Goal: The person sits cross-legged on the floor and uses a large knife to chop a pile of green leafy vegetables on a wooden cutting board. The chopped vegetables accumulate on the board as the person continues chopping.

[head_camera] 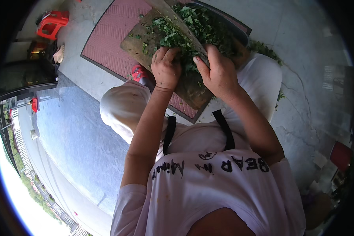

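Observation:
My right hand (219,72) grips the near end of a large knife (184,28), its long blade slanting away to the upper left. Chopped leafy greens (169,31) lie along the blade on a worn wooden cutting board (141,35). My left hand (166,66) rests on the greens left of the blade, fingers curled over them; its fingertips are partly hidden. Beyond the blade is a bigger heap of green leaves (211,29). Under the board lies a ribbed, dark-edged red mat (109,38).
The dark rim of a basin (243,35) curves behind the heap. My knees flank the board, with a red shoe (138,73) beside its left edge. Loose leaves (262,48) lie on the cracked concrete floor (295,97). A red plastic stool (53,25) stands at upper left.

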The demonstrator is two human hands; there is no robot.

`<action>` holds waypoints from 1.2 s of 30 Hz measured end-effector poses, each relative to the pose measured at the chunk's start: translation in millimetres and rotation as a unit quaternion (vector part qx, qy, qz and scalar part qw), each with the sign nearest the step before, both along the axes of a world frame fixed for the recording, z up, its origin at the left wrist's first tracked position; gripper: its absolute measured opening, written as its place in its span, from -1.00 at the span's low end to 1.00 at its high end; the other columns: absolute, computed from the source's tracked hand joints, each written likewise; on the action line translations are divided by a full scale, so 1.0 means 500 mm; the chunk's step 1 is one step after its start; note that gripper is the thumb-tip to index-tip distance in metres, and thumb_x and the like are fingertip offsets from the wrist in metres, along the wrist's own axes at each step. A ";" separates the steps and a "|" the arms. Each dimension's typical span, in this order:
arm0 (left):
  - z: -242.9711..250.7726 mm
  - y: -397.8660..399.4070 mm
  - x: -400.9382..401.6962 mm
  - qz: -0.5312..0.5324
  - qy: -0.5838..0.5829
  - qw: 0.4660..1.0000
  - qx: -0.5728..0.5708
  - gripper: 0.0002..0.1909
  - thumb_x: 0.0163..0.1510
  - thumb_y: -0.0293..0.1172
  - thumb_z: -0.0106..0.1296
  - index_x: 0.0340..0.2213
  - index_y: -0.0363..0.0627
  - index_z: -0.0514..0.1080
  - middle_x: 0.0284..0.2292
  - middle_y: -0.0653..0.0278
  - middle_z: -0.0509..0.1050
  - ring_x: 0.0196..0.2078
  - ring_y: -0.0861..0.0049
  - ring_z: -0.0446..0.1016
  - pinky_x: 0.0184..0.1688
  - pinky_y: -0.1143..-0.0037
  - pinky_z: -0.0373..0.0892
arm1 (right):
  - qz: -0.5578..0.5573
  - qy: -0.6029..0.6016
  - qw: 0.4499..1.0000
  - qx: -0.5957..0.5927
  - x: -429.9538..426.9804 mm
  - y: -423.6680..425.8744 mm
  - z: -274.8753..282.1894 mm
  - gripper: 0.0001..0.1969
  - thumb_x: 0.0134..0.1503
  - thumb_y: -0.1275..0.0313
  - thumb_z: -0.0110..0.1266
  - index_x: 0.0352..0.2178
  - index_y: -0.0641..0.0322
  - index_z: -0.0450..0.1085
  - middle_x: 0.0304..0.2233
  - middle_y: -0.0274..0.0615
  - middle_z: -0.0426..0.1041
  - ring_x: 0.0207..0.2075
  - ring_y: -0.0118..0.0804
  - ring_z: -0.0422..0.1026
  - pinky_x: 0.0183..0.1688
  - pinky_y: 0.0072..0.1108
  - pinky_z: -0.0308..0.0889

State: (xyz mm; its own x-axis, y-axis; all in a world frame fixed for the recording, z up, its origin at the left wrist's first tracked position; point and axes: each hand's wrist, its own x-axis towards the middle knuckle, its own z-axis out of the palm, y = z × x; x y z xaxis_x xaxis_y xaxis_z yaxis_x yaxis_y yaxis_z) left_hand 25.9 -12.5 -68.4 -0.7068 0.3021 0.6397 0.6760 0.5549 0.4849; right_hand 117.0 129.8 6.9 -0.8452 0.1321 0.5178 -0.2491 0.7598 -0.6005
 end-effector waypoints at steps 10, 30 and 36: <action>-0.006 -0.012 0.004 0.016 -0.015 1.000 -0.017 -0.79 -0.28 -0.54 0.14 -0.49 0.06 0.47 -0.49 0.36 0.42 -0.37 0.35 0.44 -0.28 0.39 0.32 | 0.004 0.011 1.000 -0.008 0.000 -0.008 0.015 -0.78 0.11 0.35 0.03 -0.38 0.25 0.18 -0.53 -0.06 0.41 -0.55 0.03 0.43 -0.53 -0.32 0.35; 0.042 0.028 0.081 -0.117 -0.014 0.990 -0.083 -0.57 -0.27 -0.52 0.20 -0.25 -0.05 0.45 -0.25 0.22 0.43 -0.20 0.24 0.41 -0.15 0.36 0.35 | -0.044 -0.149 0.988 0.019 0.024 0.086 -0.036 -0.79 0.11 0.38 0.05 -0.32 0.27 0.23 -0.52 0.05 0.43 -0.52 0.10 0.44 -0.54 -0.27 0.32; 0.106 0.038 0.011 -0.068 -0.018 0.997 -0.027 -0.68 -0.23 -0.60 0.14 -0.33 -0.05 0.48 -0.38 0.23 0.49 -0.33 0.23 0.45 -0.26 0.37 0.38 | -0.058 0.021 0.998 -0.018 0.011 0.060 0.004 -0.78 0.10 0.40 0.06 -0.31 0.28 0.22 -0.52 0.07 0.44 -0.51 0.12 0.44 -0.54 -0.28 0.32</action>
